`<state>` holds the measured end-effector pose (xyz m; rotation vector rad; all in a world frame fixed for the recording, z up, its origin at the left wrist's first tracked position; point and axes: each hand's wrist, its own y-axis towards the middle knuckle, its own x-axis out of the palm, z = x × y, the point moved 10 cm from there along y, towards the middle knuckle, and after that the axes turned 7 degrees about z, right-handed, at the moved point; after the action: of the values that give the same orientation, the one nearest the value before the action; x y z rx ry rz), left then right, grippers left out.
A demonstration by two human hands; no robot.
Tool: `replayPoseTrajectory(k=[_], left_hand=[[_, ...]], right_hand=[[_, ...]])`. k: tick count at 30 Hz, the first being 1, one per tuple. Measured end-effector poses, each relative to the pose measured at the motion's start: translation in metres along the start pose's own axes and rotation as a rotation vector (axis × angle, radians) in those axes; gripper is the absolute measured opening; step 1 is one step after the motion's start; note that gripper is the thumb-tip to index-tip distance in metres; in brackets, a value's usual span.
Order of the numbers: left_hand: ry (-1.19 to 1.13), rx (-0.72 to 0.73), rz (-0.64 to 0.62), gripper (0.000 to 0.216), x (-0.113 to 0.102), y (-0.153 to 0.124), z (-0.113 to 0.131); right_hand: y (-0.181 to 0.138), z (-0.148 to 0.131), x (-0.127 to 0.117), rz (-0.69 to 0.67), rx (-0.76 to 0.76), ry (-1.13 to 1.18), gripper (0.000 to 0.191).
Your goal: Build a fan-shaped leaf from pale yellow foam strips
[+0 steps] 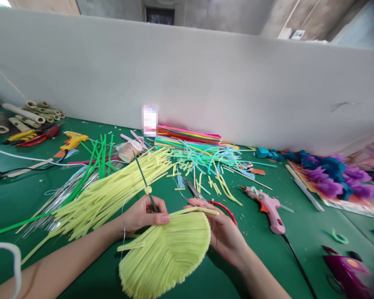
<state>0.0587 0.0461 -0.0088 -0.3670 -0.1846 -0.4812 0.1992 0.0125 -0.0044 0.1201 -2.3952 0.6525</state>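
Observation:
A large leaf of yellow-green pipe cleaners (pixel 174 253), set side by side in slanted rows along a midrib, hangs in front of me. My left hand (pixel 140 216) pinches its dark green stem (pixel 141 170), where a small yellow knot (pixel 148 190) sits. At the leaf's upper right edge is my right hand (pixel 227 238), its fingers closed on a loose yellow-green pipe cleaner (pixel 191 210) lying across the top. Part of that hand is hidden behind the leaf. Another loose strip (pixel 132 246) sticks out at the left. A thin wire (pixel 124 222) hangs by my left wrist.
Yellow-green pipe cleaners (pixel 112 191) lie in a long bundle at left. Red-handled scissors (pixel 195 191) rest beyond my right hand. A pink glue gun (pixel 269 209) is at right, a yellow one (pixel 72 140) at far left. Purple and blue flowers (pixel 333 174) lie far right.

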Motion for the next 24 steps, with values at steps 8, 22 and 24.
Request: replayPoseTrajectory(k=[8, 22, 24], left_hand=[[0.009, 0.008, 0.029, 0.033, -0.004, 0.001, 0.001], [0.143, 0.068, 0.016, 0.033, 0.000, 0.003, 0.010], [0.143, 0.072, 0.022, 0.033, 0.000, 0.003, 0.010]], right_hand=[[-0.005, 0.005, 0.000, -0.007, -0.013, -0.027, 0.026], [0.000, 0.002, -0.005, 0.045, -0.096, -0.139, 0.032], [-0.001, -0.002, -0.003, 0.045, -0.131, -0.166, 0.033]])
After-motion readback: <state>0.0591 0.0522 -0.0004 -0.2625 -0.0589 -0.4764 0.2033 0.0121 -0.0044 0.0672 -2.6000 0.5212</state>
